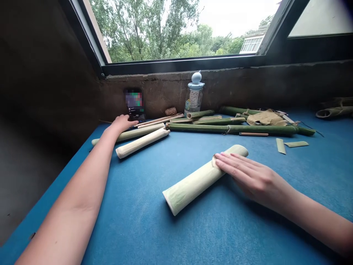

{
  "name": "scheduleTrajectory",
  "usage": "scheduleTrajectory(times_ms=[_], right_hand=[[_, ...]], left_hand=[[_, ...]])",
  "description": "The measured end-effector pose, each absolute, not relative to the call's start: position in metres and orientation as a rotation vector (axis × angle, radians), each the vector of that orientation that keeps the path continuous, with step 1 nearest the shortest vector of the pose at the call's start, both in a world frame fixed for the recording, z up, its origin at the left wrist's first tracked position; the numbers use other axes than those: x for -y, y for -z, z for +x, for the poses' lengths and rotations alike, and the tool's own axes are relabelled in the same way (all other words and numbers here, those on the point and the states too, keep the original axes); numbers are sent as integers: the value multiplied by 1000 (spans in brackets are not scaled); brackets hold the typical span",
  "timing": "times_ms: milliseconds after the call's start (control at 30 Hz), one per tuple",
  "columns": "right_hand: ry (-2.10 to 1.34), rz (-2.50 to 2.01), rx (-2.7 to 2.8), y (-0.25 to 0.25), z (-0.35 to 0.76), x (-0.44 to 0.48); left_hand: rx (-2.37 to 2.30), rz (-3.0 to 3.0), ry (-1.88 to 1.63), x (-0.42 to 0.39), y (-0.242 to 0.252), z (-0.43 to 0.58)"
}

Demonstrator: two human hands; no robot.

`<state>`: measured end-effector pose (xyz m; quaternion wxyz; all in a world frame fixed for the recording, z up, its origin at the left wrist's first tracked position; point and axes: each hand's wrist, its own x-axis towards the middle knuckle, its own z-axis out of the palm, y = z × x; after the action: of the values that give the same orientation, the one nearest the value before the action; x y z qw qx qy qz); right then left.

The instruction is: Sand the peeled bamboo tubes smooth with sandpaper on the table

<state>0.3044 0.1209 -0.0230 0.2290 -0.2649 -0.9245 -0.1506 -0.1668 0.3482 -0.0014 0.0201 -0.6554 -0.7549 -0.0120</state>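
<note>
A wide, pale green piece of bamboo (195,182) lies at a slant on the blue table (132,228). My right hand (248,175) rests on its upper part, fingers stretched out and lying flat across it. At the far left my left hand (122,124) reaches to the foot of a phone (134,103) leaning on the wall; its thumb is held apart and its fingers are partly hidden. Close to that hand lie a long pale green stick (140,132) and a cream-coloured bamboo piece (143,142).
Along the wall stand a glass bottle with a light blue lid (194,95) and a ball of twine (170,111). Long green bamboo stalks (259,130), a dry brown sheath (266,117) and two small strips (296,144) lie at the back. More bamboo (333,112) is at far right.
</note>
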Motion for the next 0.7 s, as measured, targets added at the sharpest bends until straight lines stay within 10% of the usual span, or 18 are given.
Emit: scheduleTrajectory(times_ms=[700], right_hand=[[363, -845, 2525, 26, 310, -111]], left_hand=[[2421, -2032, 132, -343, -3, -162]])
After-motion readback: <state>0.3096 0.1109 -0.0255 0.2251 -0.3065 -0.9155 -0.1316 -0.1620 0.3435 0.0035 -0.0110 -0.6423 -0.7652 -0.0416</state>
